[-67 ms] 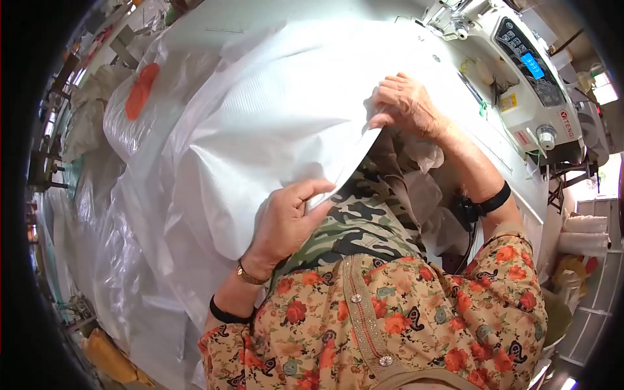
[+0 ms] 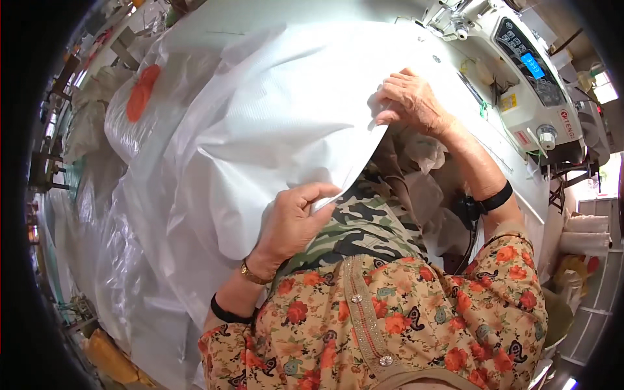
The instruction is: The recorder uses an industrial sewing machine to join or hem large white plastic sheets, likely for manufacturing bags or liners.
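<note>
A large white sheet of fabric (image 2: 273,117), finely ribbed, spreads over the table and hangs in folds toward my lap. My left hand (image 2: 292,218) pinches its near edge between thumb and fingers, just above the camouflage cloth over my lap. Farther up and to the right, my right hand (image 2: 413,104) grips the same edge, its fingers curled over the top and the thumb below. Between the two hands the edge runs in a slanting, nearly straight line. Folds in the sheet rise beside my left hand.
A white sewing machine (image 2: 536,84) with a lit blue display stands at the right. Clear plastic sheeting (image 2: 123,221) lies in heaps on the left, with an orange-red flat piece (image 2: 142,94) on it. White rolls (image 2: 585,234) are stacked at the far right.
Both hands have shifted slightly to the right with the fabric edge, and the folds by my left hand have softened a little. The grips are unchanged.
</note>
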{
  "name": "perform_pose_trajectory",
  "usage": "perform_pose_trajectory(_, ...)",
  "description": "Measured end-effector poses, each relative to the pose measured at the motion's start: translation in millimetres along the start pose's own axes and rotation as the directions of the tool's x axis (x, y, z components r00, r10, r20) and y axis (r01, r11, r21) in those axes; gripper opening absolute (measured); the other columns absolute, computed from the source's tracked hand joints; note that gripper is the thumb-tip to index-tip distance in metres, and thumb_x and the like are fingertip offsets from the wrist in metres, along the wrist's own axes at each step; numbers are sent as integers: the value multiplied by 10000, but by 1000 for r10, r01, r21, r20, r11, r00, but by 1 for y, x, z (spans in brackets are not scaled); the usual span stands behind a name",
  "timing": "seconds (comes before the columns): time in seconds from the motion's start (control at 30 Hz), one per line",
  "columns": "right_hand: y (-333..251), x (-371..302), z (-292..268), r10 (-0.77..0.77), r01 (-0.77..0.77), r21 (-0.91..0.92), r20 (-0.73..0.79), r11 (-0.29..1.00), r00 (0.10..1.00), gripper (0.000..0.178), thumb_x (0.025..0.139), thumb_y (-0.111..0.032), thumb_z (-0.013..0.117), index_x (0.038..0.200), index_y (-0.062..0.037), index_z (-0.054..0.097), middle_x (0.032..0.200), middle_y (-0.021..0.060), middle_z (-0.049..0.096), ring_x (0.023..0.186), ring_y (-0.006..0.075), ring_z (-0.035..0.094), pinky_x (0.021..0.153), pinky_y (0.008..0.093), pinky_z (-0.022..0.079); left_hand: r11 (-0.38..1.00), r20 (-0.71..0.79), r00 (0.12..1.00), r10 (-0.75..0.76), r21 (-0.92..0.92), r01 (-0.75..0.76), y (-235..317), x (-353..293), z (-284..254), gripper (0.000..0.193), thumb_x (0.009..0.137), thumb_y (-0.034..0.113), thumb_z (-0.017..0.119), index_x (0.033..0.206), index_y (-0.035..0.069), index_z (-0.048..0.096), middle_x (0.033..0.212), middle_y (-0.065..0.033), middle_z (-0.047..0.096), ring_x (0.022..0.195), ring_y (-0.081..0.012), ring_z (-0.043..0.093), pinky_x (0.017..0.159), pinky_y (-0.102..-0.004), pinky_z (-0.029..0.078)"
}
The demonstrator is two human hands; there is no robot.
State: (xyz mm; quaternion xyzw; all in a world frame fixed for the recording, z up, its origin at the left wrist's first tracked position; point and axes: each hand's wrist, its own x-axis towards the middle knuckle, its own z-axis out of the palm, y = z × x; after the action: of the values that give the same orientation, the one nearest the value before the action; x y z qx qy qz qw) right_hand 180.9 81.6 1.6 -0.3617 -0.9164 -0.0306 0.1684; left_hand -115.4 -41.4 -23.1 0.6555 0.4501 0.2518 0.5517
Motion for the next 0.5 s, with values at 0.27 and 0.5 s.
perform_pose_trajectory(0.27, 42, -11, -11, 120, -122, -14, -73, 992, 990, 503, 777, -543, 674, 994, -98, 584, 815, 41, 556, 824, 229, 558, 894, 375, 391, 994, -78, 992, 104, 41, -101, -1, -1, 13, 231, 828, 15, 631, 1051, -19, 682, 813, -16, 695, 656, -33, 544, 580, -197, 424)
perform_pose_trajectory(0.5, 57, -21, -6, 428, -486, -213, -268, 847, 863, 542, 793, -515, 698, 1012, -33, 583, 997, 117, 575, 1002, 295, 547, 925, 422, 411, 735, 17, 800, 600, 382, -560, 14, 16, 33, 92, 735, 6, 598, 815, 10, 644, 667, -130, 579, 551, -310, 571, 514, -348, 466)
